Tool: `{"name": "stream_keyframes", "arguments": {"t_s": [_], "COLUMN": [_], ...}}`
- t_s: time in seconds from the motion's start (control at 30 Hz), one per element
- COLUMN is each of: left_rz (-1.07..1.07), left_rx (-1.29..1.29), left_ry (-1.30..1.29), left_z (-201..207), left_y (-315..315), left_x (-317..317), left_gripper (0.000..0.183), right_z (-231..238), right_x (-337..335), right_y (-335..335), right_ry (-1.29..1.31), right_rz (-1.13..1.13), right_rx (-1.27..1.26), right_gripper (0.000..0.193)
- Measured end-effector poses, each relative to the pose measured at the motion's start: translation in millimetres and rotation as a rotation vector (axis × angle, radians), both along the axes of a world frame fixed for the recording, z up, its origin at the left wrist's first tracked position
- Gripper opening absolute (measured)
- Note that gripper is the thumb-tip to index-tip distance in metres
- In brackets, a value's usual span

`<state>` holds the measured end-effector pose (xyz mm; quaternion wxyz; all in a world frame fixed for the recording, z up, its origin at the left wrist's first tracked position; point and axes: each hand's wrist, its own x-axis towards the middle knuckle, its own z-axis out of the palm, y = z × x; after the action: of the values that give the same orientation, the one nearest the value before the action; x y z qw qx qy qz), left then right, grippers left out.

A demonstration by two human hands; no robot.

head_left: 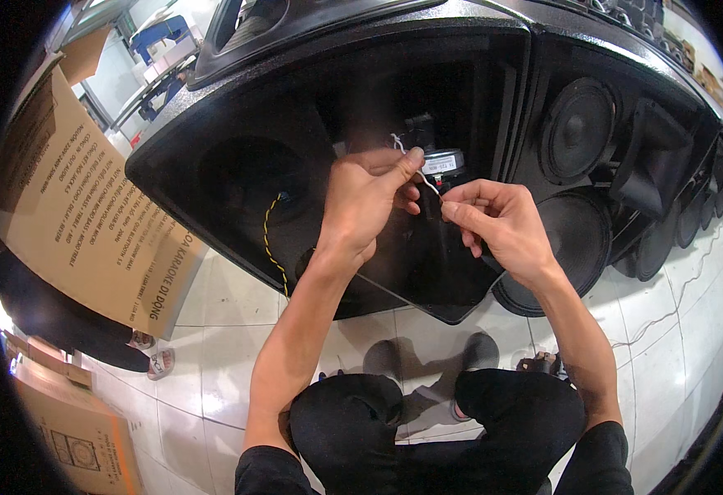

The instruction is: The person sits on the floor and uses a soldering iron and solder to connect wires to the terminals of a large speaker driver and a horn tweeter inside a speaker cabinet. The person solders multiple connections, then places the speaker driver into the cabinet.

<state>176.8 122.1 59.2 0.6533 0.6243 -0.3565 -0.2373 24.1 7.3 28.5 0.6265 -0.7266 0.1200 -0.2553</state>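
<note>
Both my hands meet over the open front of a black speaker cabinet (pixel 237 107). Between finger and thumb, my left hand (pixel 369 194) pinches a white twisted wire (pixel 430 186) whose upper part (pixel 397 142) shows above the fingers. My right hand (pixel 497 219) pinches the same wire lower down, near its dark end, which the fingers partly hide. Just behind the hands sits a round speaker driver (pixel 444 162) with a white label and a red terminal. A yellow and black twisted wire (pixel 269 227) hangs from the cabinet's left opening.
More black speakers with round cones (pixel 580 128) stand in a row to the right. A large printed cardboard box (pixel 89 190) stands at left, another box (pixel 77 429) below it. My knees and feet are beneath, on white floor tiles (pixel 237 363). A thin cable (pixel 683 289) trails across the floor at right.
</note>
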Motion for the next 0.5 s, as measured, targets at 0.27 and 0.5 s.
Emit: {"name": "stream_keyframes", "arguments": {"t_s": [0.27, 0.5], "left_rz": [-0.084, 0.169], "left_rx": [0.043, 0.052], "left_ry": [0.047, -0.720], "left_z": [-1.9, -6.4], "left_y": [8.4, 1.7], "left_x": [-7.7, -10.4], "left_gripper": [0.026, 0.014], "right_z": [-2.0, -10.0], "right_x": [4.3, 14.1], "right_y": [4.3, -4.7], "right_ry": [-0.062, -0.002], "right_rz": [-0.040, -0.021], "right_rx": [-0.070, 0.113], "right_gripper": [0.022, 0.018]}}
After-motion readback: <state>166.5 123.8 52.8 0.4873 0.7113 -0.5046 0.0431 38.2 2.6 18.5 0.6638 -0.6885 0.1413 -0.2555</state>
